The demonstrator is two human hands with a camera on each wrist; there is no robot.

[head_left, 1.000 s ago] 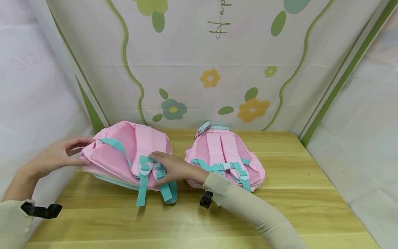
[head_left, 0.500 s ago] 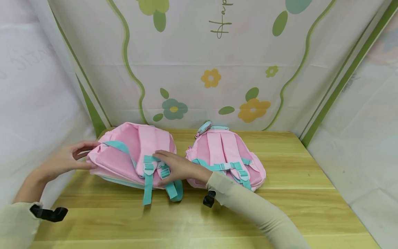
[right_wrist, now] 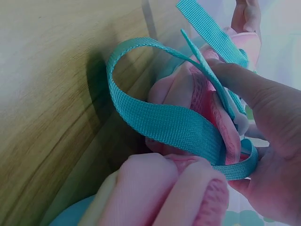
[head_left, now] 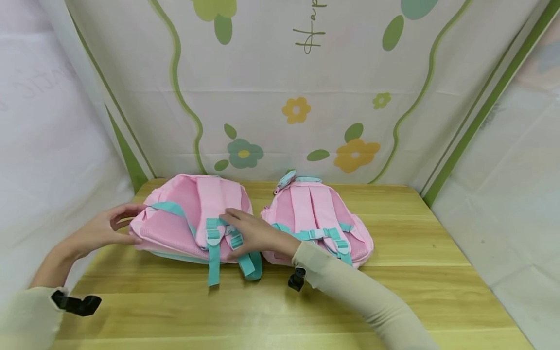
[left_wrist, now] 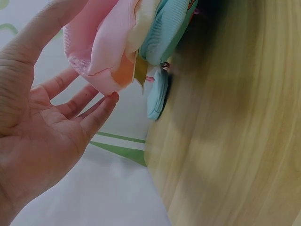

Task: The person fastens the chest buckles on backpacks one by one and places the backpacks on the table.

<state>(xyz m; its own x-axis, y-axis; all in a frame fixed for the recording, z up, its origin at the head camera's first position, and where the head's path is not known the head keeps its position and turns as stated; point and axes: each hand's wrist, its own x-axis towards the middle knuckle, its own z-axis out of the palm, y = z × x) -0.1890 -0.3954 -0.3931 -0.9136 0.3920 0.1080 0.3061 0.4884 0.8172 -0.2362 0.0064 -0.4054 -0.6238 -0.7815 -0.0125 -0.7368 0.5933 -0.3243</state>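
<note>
A pink backpack with teal webbing lies back panel up on the left of the table, tilted a little. My left hand grips its left side, thumb and fingers around the pink fabric in the left wrist view. My right hand holds it at the lower right, by the strap buckles. In the right wrist view, a teal strap loops out beside that hand's curled fingers. A second pink backpack lies just to the right, its shoulder straps joined by a white buckle; my right forearm covers its lower left.
The wooden table runs up to a white cloth backdrop printed with flowers. White cloth walls stand at both sides. A small teal pouch hangs near the left backpack's far end in the left wrist view.
Both hands and the left backpack have shifted to the right, closer to the second backpack. The left backpack has settled slightly lower. The right backpack stays where it was.
</note>
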